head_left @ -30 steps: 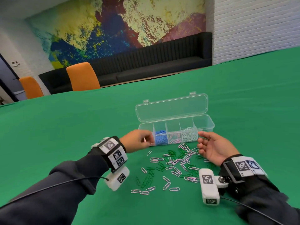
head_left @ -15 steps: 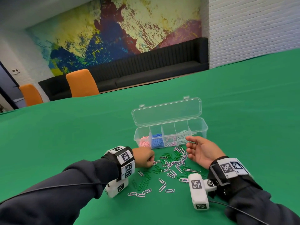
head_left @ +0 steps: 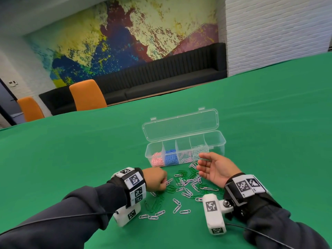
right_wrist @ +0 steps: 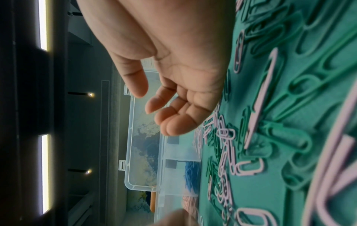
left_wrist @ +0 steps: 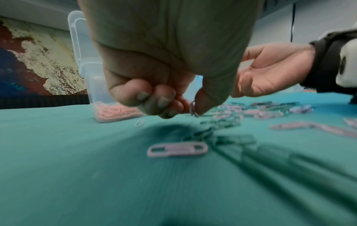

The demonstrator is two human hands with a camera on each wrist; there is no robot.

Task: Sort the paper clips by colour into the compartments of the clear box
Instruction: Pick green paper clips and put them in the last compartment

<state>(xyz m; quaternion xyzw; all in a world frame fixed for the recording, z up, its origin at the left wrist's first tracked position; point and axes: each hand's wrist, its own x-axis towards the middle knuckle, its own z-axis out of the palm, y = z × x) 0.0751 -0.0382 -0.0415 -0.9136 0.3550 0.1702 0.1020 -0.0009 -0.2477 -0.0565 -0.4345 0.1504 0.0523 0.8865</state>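
Observation:
The clear box (head_left: 185, 155) stands open on the green cloth, its lid tipped back. From the left its compartments hold pink, blue, pale lilac and white clips; the rightmost looks empty. Loose green, lilac and white paper clips (head_left: 188, 184) lie scattered in front of it. My left hand (head_left: 159, 181) is curled at the pile's left edge. In the left wrist view, thumb and forefinger of that hand (left_wrist: 190, 107) pinch one paper clip (left_wrist: 193, 109) just above the cloth; its colour is unclear. My right hand (head_left: 212, 167) rests palm up by the box's front, fingers relaxed and empty (right_wrist: 154, 105).
Green cloth (head_left: 71, 159) covers the whole table, with bare stretches left, right and beyond the box. A few stray clips (head_left: 154, 215) lie near my left wrist. Orange chairs (head_left: 86, 95) and a black bench stand past the table's far edge.
My left hand has dropped from the box's left compartments to the pile and now pinches a clip. The right hand stays open beside the box.

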